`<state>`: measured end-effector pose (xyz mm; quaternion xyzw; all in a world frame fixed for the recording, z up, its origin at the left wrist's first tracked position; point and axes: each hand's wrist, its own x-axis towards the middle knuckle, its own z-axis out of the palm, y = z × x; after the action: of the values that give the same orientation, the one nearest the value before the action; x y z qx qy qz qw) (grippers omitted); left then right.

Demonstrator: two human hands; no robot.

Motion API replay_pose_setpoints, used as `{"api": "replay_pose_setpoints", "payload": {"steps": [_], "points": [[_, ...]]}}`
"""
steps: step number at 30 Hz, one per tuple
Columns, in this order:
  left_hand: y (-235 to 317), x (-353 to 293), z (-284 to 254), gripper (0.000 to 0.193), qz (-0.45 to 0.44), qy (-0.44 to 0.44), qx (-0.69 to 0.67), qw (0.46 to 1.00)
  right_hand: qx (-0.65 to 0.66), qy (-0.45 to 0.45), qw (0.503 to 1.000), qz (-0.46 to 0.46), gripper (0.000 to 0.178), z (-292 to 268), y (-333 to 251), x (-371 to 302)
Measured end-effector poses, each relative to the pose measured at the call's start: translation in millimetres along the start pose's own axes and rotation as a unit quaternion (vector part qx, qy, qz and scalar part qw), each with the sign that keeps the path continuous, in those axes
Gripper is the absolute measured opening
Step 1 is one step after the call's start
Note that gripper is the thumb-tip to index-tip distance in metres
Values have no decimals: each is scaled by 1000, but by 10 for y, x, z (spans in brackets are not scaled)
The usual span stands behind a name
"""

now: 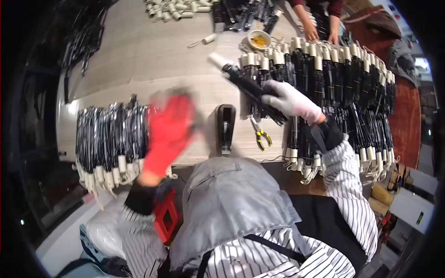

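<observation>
My right hand, in a white glove, is closed round a black folding umbrella. The umbrella slants up to the left and ends in a cream handle. My left hand wears a red glove and is smeared by motion. It is beside a row of black folded umbrellas whose cream handles point toward me. Between my hands, a long black stapler-like tool lies on the table. Pliers with yellow and black handles lie to its right, below the held umbrella.
Two stacked rows of umbrellas cover the table's right side. A small white bowl with yellow bits stands behind them. Loose cream handles and black umbrella parts lie at the far edge. Another person's hands work at far right.
</observation>
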<state>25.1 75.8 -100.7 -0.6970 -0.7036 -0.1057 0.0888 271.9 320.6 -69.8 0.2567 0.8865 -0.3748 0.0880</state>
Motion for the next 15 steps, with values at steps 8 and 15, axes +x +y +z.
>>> {"api": "replay_pose_setpoints", "payload": {"steps": [8,15], "points": [[413,138,18,53,-253,-23,-784,566,374,168,912,-3,30,-107,-607,99],[353,-428,-154,40,-304,-8,-909,285,396,-30,913,-93,38,692,-1626,521]]}}
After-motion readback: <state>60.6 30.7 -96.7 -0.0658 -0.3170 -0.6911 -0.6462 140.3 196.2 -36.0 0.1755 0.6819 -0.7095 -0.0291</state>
